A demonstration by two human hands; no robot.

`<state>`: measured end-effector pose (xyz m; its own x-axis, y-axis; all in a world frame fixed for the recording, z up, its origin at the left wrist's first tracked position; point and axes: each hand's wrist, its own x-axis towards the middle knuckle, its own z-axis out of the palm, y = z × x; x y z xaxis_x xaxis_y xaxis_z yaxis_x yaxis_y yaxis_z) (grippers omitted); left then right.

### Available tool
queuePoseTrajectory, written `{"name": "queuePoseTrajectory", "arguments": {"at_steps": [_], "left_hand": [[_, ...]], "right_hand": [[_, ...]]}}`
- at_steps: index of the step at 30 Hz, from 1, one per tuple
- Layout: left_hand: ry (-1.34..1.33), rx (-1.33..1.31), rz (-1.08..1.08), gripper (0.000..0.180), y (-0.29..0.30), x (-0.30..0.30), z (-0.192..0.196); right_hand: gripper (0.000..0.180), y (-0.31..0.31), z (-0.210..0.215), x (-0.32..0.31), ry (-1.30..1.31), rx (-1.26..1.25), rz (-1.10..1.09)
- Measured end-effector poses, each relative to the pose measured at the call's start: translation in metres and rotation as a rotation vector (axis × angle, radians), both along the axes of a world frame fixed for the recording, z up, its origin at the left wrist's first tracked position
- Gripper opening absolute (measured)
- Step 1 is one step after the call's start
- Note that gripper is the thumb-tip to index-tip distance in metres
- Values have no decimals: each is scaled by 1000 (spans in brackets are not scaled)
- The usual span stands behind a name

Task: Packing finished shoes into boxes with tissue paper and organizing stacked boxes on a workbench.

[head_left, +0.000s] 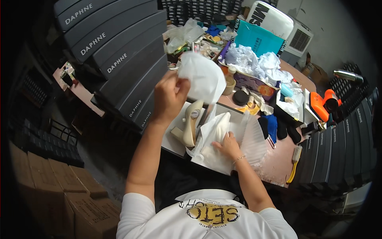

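My left hand (pixel 170 95) is raised over the table, thumb and fingers pinched on a thin white wrapping sheet (pixel 203 75) that hangs from them. Below it, a cream heeled shoe (pixel 195 126) with a round ornament lies on its side in the left part of a shallow box. To its right, a second cream shoe (pixel 223 126) rests on white wrapping paper (pixel 211 159), partly covered. My right hand (pixel 230 148) grips this shoe near its close end, thumb and fingers around it. The palm hides part of the shoe.
Dark shoe boxes (pixel 131 75) are stacked high at the left, more (pixel 338 147) at the right. Crumpled white paper (pixel 254 57) fills a container behind. An orange heat-gun-like tool (pixel 320 105) and a yellow-handled brush (pixel 295 159) lie right. Brown cartons (pixel 91 211) stand lower left.
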<state>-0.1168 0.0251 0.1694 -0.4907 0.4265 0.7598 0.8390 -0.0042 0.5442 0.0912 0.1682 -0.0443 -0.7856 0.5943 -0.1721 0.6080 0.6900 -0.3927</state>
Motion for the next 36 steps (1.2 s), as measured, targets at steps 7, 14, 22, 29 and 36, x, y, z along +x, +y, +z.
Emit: {"name": "queuePoseTrajectory", "arguments": {"at_steps": [7, 14, 22, 29, 36], "left_hand": [[-460, 50, 246, 26, -110, -22, -65], [-275, 30, 262, 40, -93, -6, -66], [-321, -83, 282, 17, -78, -16, -106], [-972, 180, -378, 38, -3, -3, -135], [-578, 138, -126, 18, -2, 53, -90]], "right_hand": [[81, -56, 77, -76, 202, 253, 321], [33, -64, 26, -115, 517, 4, 218], [24, 7, 80, 4, 1055, -1520, 43], [56, -14, 80, 69, 1223, -1429, 45], [48, -28, 141, 99, 921, -1430, 12]]}}
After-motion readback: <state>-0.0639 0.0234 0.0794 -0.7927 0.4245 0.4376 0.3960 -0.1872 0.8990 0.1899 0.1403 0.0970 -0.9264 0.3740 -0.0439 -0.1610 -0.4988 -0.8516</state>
